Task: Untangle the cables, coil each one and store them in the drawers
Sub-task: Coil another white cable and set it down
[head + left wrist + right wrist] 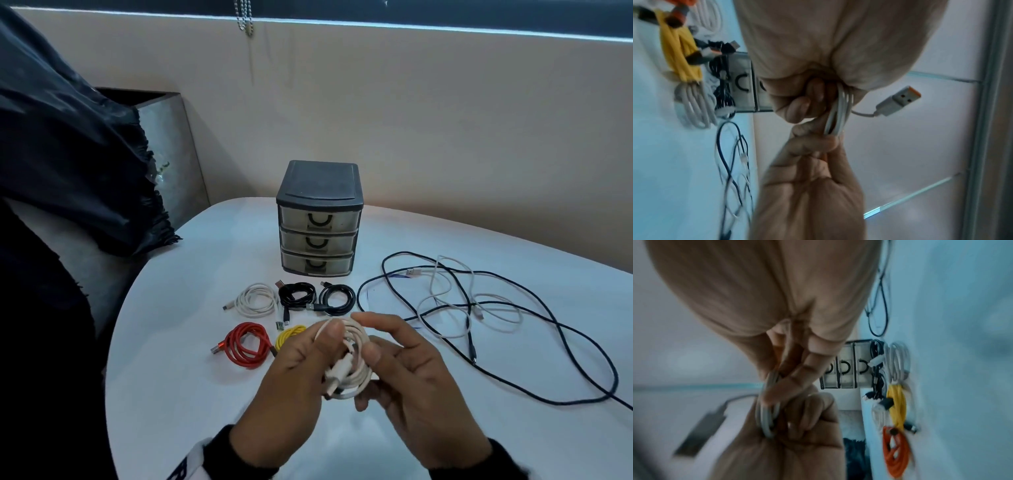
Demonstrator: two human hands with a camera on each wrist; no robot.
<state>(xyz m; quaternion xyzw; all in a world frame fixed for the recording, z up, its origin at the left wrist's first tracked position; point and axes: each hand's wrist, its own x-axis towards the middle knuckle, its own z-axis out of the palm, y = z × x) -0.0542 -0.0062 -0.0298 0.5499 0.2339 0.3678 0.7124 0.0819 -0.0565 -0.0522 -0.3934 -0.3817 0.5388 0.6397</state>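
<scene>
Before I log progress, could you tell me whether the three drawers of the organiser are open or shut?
Shut. In the head view all three drawers sit flush with the dark frame, handles in line, none pulled forward.

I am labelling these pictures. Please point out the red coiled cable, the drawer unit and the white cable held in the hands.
red coiled cable (247, 343): head view, on its loops.
drawer unit (320, 181): head view, on its dark top.
white cable (354, 334): head view, on the coil between the hands.
</scene>
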